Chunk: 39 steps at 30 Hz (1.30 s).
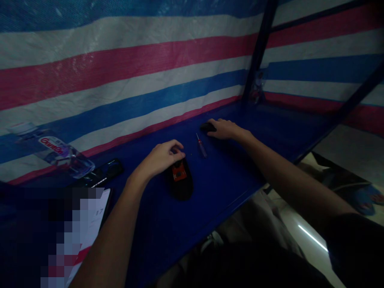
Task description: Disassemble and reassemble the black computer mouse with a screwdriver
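Observation:
An opened computer mouse base (183, 190), black with an orange-red circuit board (179, 172) showing, lies on the blue table. My left hand (166, 154) bends over its far end, fingers curled and closed round that end; the fingertips are partly hidden. Farther right, my right hand (223, 128) grips a small black rounded piece that looks like the mouse's top cover (208, 127), low at the table surface. Between the two hands lies a small screwdriver (201, 148) with a clear purplish handle, its tip pointing away from me. Neither hand touches it.
At left a clear plastic bottle (60, 150) leans beside a dark phone-like object (112, 168). A white sheet or screen (100, 214), partly pixelated, is near my left forearm. Striped sheeting (135, 60) hangs behind the blue table (156, 232). A clear object (258, 86) stands by the corner post.

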Motion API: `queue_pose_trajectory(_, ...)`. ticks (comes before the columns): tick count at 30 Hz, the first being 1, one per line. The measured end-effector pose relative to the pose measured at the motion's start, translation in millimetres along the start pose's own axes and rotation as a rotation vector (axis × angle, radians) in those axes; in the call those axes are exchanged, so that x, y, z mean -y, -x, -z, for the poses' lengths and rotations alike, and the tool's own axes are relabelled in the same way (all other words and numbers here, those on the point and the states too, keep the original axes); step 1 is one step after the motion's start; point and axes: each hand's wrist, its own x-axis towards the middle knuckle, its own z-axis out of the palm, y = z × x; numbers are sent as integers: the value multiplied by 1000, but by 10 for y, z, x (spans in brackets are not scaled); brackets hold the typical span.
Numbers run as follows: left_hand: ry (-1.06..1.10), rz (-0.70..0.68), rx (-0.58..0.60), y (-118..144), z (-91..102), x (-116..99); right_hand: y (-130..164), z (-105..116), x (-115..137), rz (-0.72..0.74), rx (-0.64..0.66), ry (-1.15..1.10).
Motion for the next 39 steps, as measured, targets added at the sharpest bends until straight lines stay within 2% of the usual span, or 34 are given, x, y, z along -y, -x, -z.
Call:
queue_pose_trajectory(3,-218,-29,95,81,32,-46,-27,11,2,-25,-34,-19)
queue_pose_trajectory(7,-311,63,91,208,45,-82,129,143,79,10,-95,-102)
queue_pose_trajectory(9,-376,149,63,287,45,-81,345,218,145,139,-211,-316)
queue_pose_trajectory(10,-388,181,40,331,47,-75,480,248,186,240,-224,-421)
queue_pose_trajectory(13,-294,219,-14,464,70,-44,885,291,335,599,-80,-614)
queue_pose_trajectory(15,-270,239,-32,537,102,-33,1062,279,454,722,-36,-629)
queue_pose_trajectory(18,-371,260,-163,599,157,-54,1135,216,638,775,-60,-540)
queue_pose_trajectory(22,-487,280,-376,619,196,-124,1088,102,818,901,8,-476)
queue_pose_trajectory(25,-457,259,-482,623,189,-163,1094,25,864,897,82,-454)
queue_pose_trajectory(27,-431,238,-509,623,172,-183,1122,-17,863,869,115,-457)
queue_pose_trajectory(34,-350,224,-401,588,47,-225,1217,-119,854,882,37,-357)
queue_pose_trajectory(36,-262,206,-367,564,-27,-209,1221,-134,846,905,24,-343)
queue_pose_trajectory(39,-19,169,-366,509,-161,-195,1201,-102,798,933,-3,-406)
